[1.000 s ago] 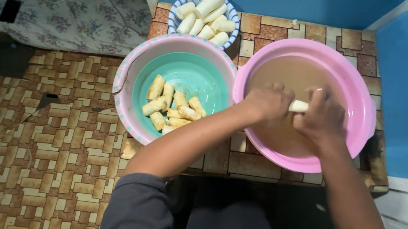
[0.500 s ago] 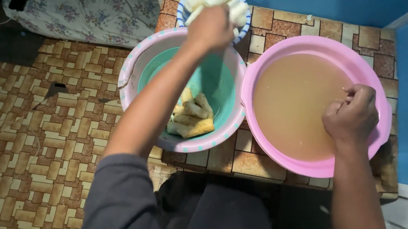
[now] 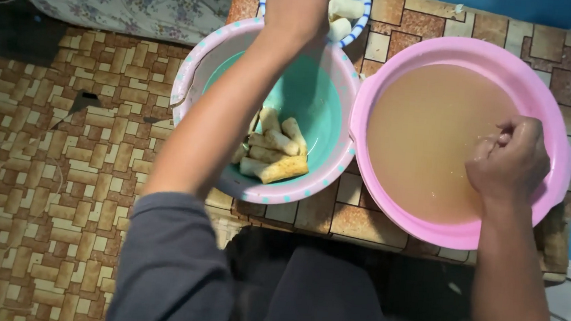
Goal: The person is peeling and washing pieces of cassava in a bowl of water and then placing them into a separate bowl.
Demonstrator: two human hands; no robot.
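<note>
The left hand (image 3: 297, 8) reaches to the far blue-and-white plate (image 3: 360, 10) of pale peeled pieces (image 3: 344, 7); whether its fingers have closed on one I cannot tell. The right hand (image 3: 508, 161) hangs loosely curled, holding nothing I can see, over the murky water in the pink basin (image 3: 371, 106) on the right. Just left of it, touching, the teal basin (image 3: 317, 108) holds more cut pieces (image 3: 273, 156).
</note>
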